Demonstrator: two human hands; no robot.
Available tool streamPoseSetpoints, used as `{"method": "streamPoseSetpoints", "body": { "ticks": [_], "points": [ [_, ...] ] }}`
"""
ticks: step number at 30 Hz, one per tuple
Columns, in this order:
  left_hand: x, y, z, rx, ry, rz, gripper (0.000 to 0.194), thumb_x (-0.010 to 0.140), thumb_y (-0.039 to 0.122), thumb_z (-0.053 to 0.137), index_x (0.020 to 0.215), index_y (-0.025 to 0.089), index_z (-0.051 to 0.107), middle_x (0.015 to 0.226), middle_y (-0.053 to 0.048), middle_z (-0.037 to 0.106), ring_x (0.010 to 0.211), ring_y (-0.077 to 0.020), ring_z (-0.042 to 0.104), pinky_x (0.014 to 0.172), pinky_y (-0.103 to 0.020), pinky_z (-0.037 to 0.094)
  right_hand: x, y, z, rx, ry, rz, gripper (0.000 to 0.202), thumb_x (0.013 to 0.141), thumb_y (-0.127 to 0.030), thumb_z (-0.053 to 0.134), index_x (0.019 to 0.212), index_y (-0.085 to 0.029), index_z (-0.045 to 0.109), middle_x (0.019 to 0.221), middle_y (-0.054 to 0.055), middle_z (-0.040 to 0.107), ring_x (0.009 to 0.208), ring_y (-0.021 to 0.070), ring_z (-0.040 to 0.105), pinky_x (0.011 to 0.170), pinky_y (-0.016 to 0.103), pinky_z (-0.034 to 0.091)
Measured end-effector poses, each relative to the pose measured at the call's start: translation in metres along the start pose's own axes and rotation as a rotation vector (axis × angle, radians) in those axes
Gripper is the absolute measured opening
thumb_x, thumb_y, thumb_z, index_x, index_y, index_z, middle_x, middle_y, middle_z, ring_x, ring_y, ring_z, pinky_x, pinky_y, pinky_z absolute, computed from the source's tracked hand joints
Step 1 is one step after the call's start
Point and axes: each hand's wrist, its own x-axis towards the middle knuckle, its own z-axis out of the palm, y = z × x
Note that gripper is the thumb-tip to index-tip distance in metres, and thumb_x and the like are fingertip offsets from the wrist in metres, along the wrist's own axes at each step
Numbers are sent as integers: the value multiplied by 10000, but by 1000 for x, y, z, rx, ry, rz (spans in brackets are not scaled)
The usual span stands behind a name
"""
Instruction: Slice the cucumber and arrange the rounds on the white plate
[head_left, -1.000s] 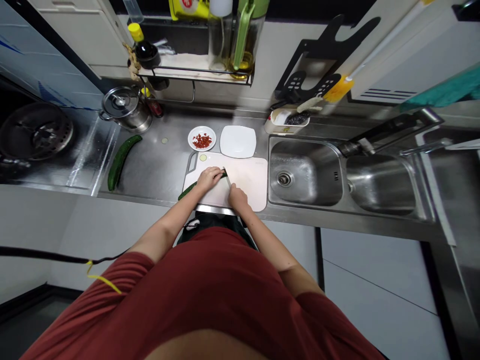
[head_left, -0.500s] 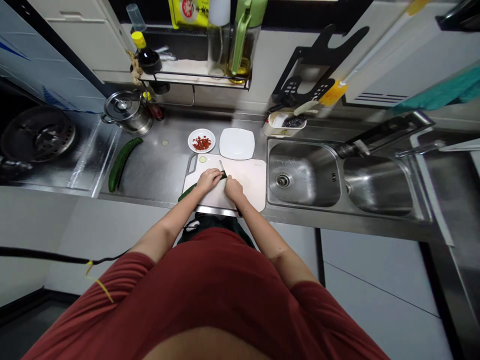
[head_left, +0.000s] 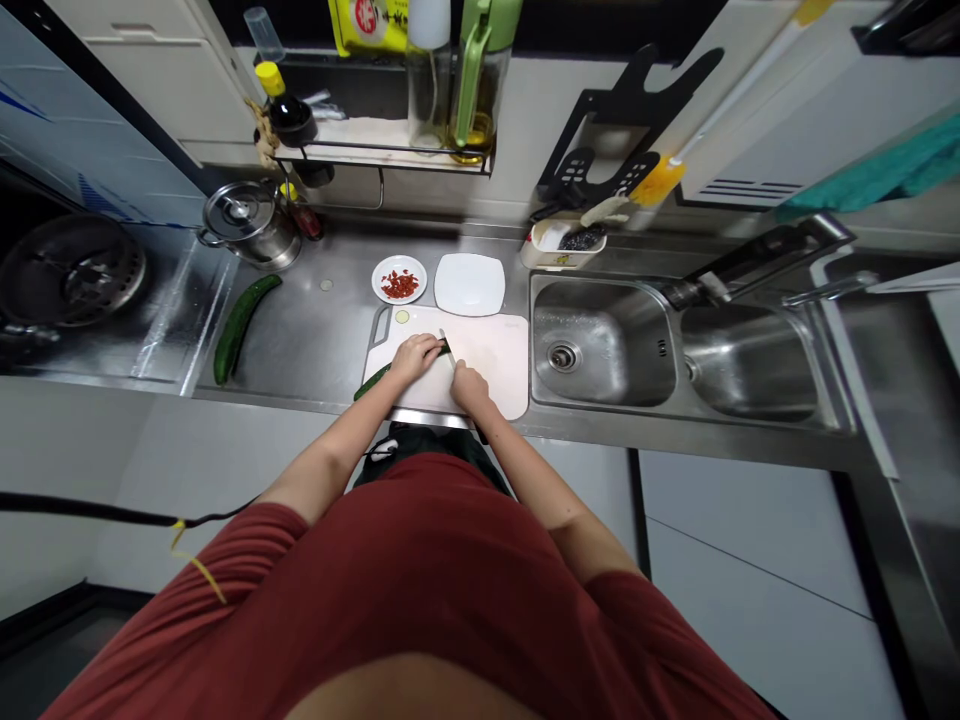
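My left hand (head_left: 417, 357) is closed over a dark green cucumber (head_left: 373, 382) lying slantwise on the white cutting board (head_left: 499, 365). The cucumber's middle is hidden under the hand and wrist, and its cut end shows just past my fingertips. In my right hand (head_left: 469, 387) is a knife (head_left: 448, 346), its narrow blade pointing away from me beside that cut end. Most of the knife's handle is covered by the fist. Near the board's handle lies one pale round cucumber slice (head_left: 403, 316).
Behind the board stand a plate of chopped red pieces (head_left: 400, 281) and a white square plate (head_left: 470, 284). Another cucumber (head_left: 241, 325) rests to the left, near a lidded steel pot (head_left: 245, 224). A double sink (head_left: 604, 343) is on the right; a bottle shelf (head_left: 375, 153) hangs above.
My right hand has drawn slightly back towards me with the knife, so more blade shows. My left hand stays on the cucumber. The whole view has shifted a little.
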Motion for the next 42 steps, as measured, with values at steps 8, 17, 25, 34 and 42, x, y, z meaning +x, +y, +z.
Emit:
{"method": "streamPoseSetpoints", "body": {
  "ticks": [8, 17, 25, 34, 42],
  "points": [
    [0, -1, 1, -15, -6, -16, 272, 940, 299, 465, 1070, 222, 691, 1051, -65, 674, 1001, -179, 599, 917, -326, 464, -21, 11, 9, -12, -37, 13, 283, 881, -65, 373, 1147, -124, 451, 1032, 179, 648, 981, 260, 644, 793, 345, 485],
    [-1, 5, -2, 6, -23, -38, 284, 944, 307, 451, 1078, 215, 683, 1036, -65, 674, 1001, -182, 594, 920, -316, 451, -23, 24, 5, 19, -43, 13, 293, 906, -131, 382, 1191, -135, 452, 1035, 156, 640, 957, 253, 630, 755, 316, 464],
    [-3, 12, -7, 25, -38, -136, 251, 909, 289, 503, 1109, 221, 640, 1096, -64, 666, 1033, -212, 587, 922, -336, 450, -35, 38, -3, -193, 155, -13, 358, 968, -186, 311, 1285, -248, 465, 1113, 105, 542, 854, 195, 606, 744, 301, 402],
    [-12, 11, -7, -19, 28, -212, 278, 915, 269, 468, 1139, 211, 622, 1144, -77, 646, 1086, -217, 571, 958, -346, 444, -39, 51, -2, -277, 425, -29, 421, 985, -254, 316, 1384, -290, 444, 1223, 115, 470, 881, 200, 505, 749, 316, 315],
    [7, 21, -29, -148, 62, -160, 379, 900, 385, 502, 1219, 204, 598, 1206, -67, 626, 1128, -204, 548, 987, -336, 424, -35, 56, -1, -286, 459, -120, 406, 965, -241, 361, 1346, -304, 487, 1184, 100, 486, 826, 184, 468, 722, 308, 282]
  ]
}}
